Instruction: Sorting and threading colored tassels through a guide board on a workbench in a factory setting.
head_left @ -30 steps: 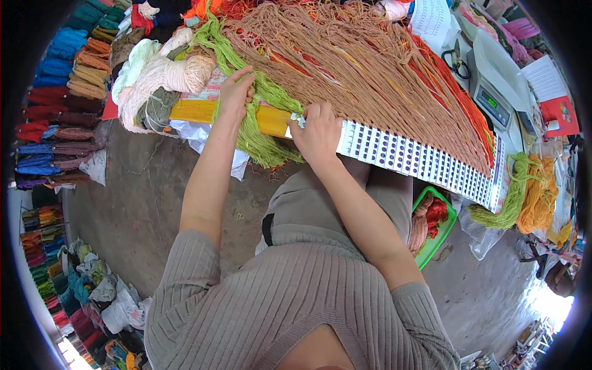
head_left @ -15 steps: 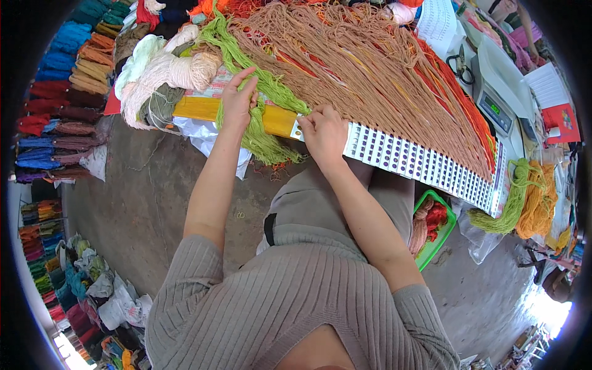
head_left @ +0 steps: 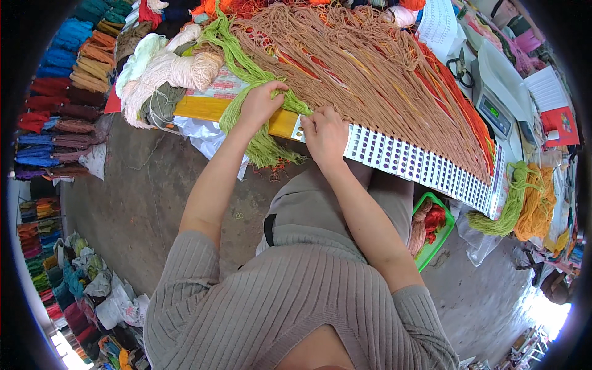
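Observation:
A hank of light green yarn (head_left: 233, 55) runs down across a yellow board (head_left: 203, 108), its loose end hanging over the near edge. My left hand (head_left: 262, 106) lies over this hank with fingers curled round some strands. To its right, my right hand (head_left: 327, 134) is closed over the left end of a long white strip (head_left: 394, 153) with rows of dark holes. Its fingertips are at the strip's far edge, beside the green yarn; whether they also pinch a strand is hidden. Many brown yarn strands (head_left: 370, 80) fan out behind the strip.
Pale yarn hanks (head_left: 179, 71) lie at the table's left. Scissors (head_left: 460, 69) and a digital scale (head_left: 493, 111) stand at the right, near hanging orange yarn (head_left: 535, 203). A green basket (head_left: 443, 237) is below the table. Coloured hanks (head_left: 46, 123) line the left wall.
My left hand has moved right and slightly down, and its raised fingers have curled onto the green yarn. The right hand stays on the strip's left end.

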A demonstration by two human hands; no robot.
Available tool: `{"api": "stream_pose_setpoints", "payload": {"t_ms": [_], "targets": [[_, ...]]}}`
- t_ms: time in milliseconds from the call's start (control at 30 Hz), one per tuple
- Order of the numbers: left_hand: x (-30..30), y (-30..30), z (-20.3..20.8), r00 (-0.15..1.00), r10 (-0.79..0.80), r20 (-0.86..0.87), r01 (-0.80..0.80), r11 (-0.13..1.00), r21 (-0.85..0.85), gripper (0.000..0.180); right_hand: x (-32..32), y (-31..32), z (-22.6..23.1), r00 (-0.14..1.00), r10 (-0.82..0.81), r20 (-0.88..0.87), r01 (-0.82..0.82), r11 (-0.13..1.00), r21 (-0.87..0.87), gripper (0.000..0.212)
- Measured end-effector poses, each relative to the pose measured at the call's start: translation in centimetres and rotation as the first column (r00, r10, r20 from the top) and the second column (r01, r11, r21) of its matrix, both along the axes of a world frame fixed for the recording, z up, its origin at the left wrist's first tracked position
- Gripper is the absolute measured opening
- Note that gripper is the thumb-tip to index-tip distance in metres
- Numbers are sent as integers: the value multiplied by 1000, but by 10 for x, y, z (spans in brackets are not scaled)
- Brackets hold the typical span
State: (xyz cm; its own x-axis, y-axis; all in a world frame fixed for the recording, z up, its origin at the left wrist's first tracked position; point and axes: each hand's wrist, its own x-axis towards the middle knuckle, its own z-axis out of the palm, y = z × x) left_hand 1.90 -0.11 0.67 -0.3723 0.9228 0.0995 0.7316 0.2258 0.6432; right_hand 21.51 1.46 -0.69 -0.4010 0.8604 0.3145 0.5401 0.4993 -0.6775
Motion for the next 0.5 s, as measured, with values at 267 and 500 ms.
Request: {"api": "stream_pose_setpoints", "payload": {"t_ms": [267, 500], "targets": [[8, -1, 9, 1000, 10, -5, -10, 1000, -19, 20, 1, 1, -5, 999, -7, 41, 5, 999, 49, 22], [-3, -6, -7, 993, -121, -2, 120, 983, 136, 18, -1, -1, -1, 999, -7, 51, 5, 999, 41, 24]]}}
